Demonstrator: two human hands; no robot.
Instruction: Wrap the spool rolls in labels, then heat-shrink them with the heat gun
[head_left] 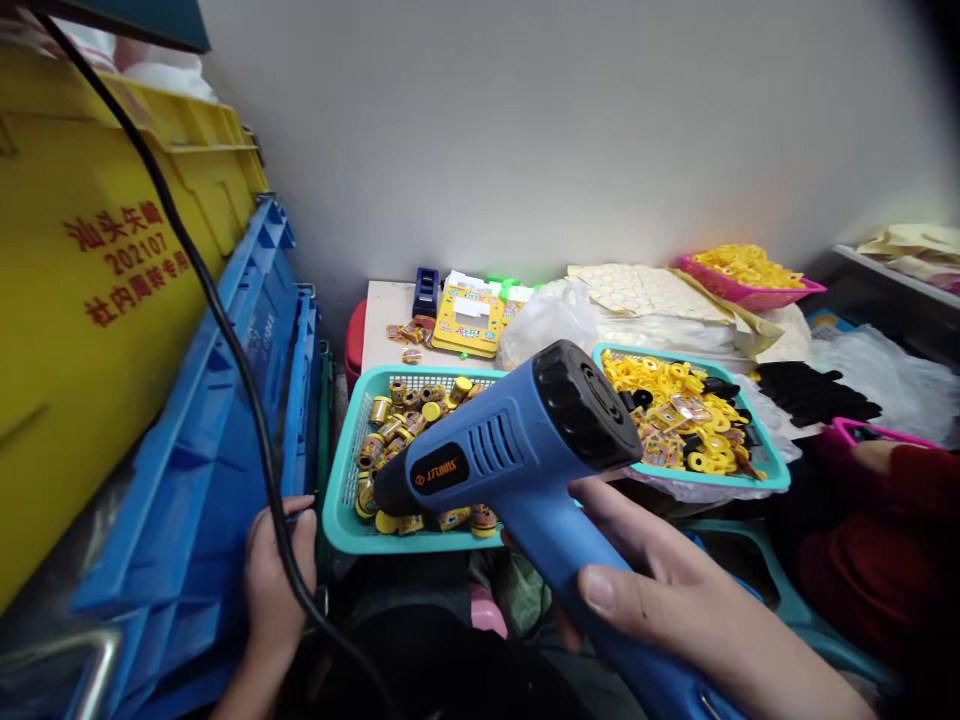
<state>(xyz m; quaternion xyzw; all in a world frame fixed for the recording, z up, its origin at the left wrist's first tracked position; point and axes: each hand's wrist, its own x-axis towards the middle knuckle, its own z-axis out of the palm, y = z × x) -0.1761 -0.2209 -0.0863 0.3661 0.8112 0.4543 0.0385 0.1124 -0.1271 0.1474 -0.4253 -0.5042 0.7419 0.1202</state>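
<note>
My right hand point(660, 580) is wrapped round the handle of a blue heat gun point(517, 440) with a black nozzle and black rear cap. The nozzle points down and left over a turquoise basket point(341, 515), which holds many small yellow-capped jars point(390, 425) with printed wraps. Left of the basket, beside the blue crates, my left hand point(281, 560) is closed with its fingers curled. What it holds, if anything, is hidden. A black cable point(251, 390) passes in front of this hand.
Yellow point(97, 330) and blue crates point(202, 500) are stacked at the left. A second turquoise basket point(776, 470) holds yellow and black parts. Behind stand a yellow box point(466, 325), a navy tape dispenser point(426, 292) and a pink basket point(757, 290). A person's red sleeve point(919, 490) shows at right.
</note>
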